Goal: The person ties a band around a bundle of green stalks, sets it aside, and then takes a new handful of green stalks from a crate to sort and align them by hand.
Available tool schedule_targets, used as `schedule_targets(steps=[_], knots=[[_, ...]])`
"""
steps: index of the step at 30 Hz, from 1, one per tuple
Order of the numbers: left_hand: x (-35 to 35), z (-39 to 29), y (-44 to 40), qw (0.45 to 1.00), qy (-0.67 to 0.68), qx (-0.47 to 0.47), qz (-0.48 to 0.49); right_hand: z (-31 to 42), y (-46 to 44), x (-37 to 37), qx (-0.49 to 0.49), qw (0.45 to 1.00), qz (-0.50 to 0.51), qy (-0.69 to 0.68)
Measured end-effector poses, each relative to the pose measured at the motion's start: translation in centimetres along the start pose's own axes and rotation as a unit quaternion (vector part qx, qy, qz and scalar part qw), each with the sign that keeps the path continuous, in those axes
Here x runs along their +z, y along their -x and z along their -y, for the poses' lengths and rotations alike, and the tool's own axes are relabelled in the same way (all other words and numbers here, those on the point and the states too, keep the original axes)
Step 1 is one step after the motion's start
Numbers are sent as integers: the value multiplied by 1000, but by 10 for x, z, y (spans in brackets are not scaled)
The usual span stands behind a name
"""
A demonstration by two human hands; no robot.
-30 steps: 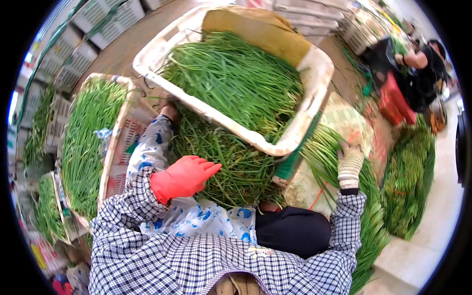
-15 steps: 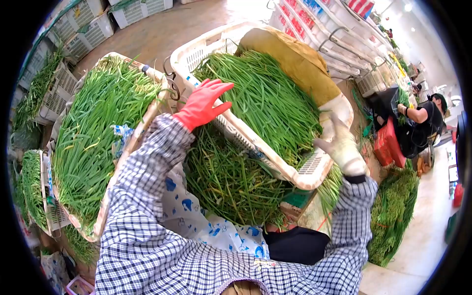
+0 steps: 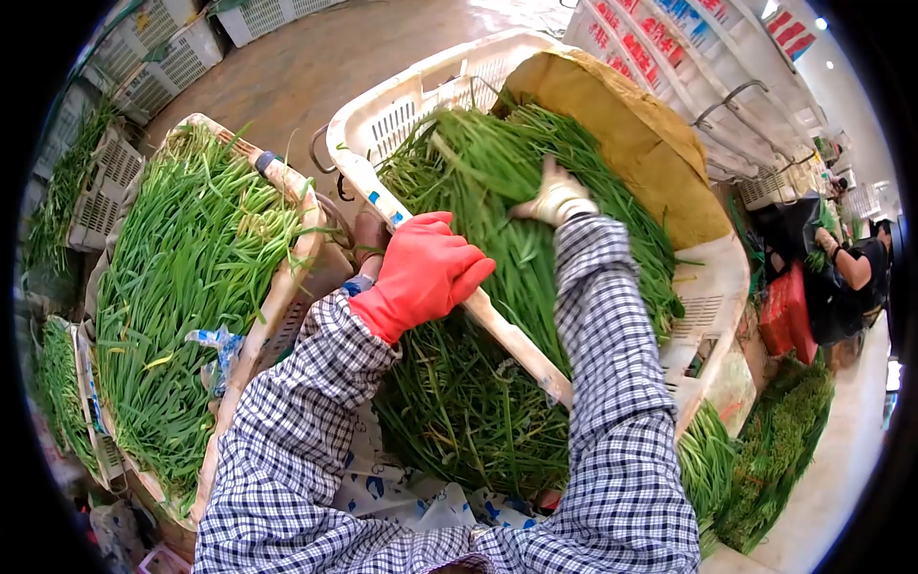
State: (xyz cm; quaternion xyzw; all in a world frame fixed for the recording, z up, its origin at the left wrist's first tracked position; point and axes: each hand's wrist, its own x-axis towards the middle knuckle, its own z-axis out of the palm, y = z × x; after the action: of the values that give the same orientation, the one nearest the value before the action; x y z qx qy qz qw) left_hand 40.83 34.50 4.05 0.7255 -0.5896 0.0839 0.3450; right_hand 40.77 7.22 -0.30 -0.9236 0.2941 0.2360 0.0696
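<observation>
A white slatted plastic crate [image 3: 382, 120] full of long green chives [image 3: 521, 258] stands in front of me. My left hand [image 3: 426, 273], in a red rubber glove, is closed over the crate's near rim. Inside the crate, my right hand [image 3: 557, 196], in a pale glove, rests on the chives with thumb and forefinger apart. Its other fingers are partly hidden. Beside it, the leaves to the left are smeared by motion. Below the crate lies a heap of darker loose chives [image 3: 469, 411].
Another crate [image 3: 277, 277] of chives stands at left, a blue-and-white plastic scrap on it. Brown cloth [image 3: 622, 124] lines my crate's far side. White printed sacks [image 3: 650, 48] stand behind. At right are green bundles [image 3: 775, 459], a red box [image 3: 786, 311] and another person [image 3: 856, 268].
My right hand has moved left from the crate's right end onto the chives, stirring the leaves. My left hand has gone from spread fingers to closed on the rim.
</observation>
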Motion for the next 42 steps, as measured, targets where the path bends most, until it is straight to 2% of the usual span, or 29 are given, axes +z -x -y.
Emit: schedule_targets(steps=[2,3,5,9,12,14,16,18,19,20,21,22,23,24,25,27,29,30,32,33,34,35,36,37,38,39,40,41,42], knots=[[-2,0,0,1000,-4,-9,13,-29,-32,10,-42,989,-1,-143],[-2,-1,0,1000,-3,-13,17,-28,-30,8,-51,989,-1,-137],[0,0,0,1000,-3,-12,11,-20,-23,4,-40,995,-5,-94],[-2,-4,-1,1000,-7,-20,2,14,7,17,-10,992,-96,84],[-2,-4,0,1000,-14,-24,4,21,18,22,-20,988,-130,81],[-2,-4,0,999,-16,-27,15,18,21,9,3,996,-86,-21],[-4,-3,-1,998,-23,-38,42,-19,-7,22,-78,977,-154,-124],[-5,-3,-5,990,86,-112,-8,-55,-40,40,-178,905,-172,-346],[-13,-1,-12,976,147,-162,13,-58,-29,34,-178,851,-140,-474],[-10,3,-20,976,148,-162,10,-63,-17,29,-173,780,-105,-593],[-5,8,-30,932,246,-259,-55,-73,-18,27,-147,756,-75,-633],[-6,12,-44,866,340,-348,-118,-76,-13,26,-113,741,-83,-657],[-11,24,-61,828,389,-399,-65,-80,-7,25,-124,727,-80,-671],[-7,39,-75,827,393,-397,-68,-79,1,20,-134,713,-75,-684],[-3,50,-88,850,360,-383,26,-81,-2,21,-133,717,-76,-680],[14,58,-105,862,327,-367,121,-84,-10,30,-110,743,-133,-646],[27,45,-134,786,364,-499,25,-77,-1,30,-122,729,-120,-663],[39,54,-142,786,364,-499,27,-75,1,30,-137,713,-109,-679],[66,76,-148,803,409,-433,-34,-70,2,36,-175,733,-139,-643],[57,65,-144,805,444,-391,-59,-68,-2,41,-195,743,-156,-621],[61,68,-144,804,446,-390,-58,-66,-4,45,-214,752,-174,-598],[66,71,-144,790,463,-393,-84,-66,-6,50,-213,788,-207,-539],[71,72,-142,775,481,-396,-110,-56,12,41,-164,824,-199,-505],[67,70,-143,797,412,-417,-141,-53,18,40,-160,870,-230,-405],[68,75,-142,797,414,-416,-141,-52,22,36,-156,904,-261,-300],[74,87,-140,767,486,-400,-125,-52,26,32,-155,904,-265,-299],[82,101,-138,731,555,-381,-108,-51,32,28,-149,937,-244,-199],[94,116,-137,716,588,-359,-114,-51,37,23,-140,961,-220,-96],[85,106,-138,716,589,-357,-114,-59,46,7,-139,961,-221,-94]])
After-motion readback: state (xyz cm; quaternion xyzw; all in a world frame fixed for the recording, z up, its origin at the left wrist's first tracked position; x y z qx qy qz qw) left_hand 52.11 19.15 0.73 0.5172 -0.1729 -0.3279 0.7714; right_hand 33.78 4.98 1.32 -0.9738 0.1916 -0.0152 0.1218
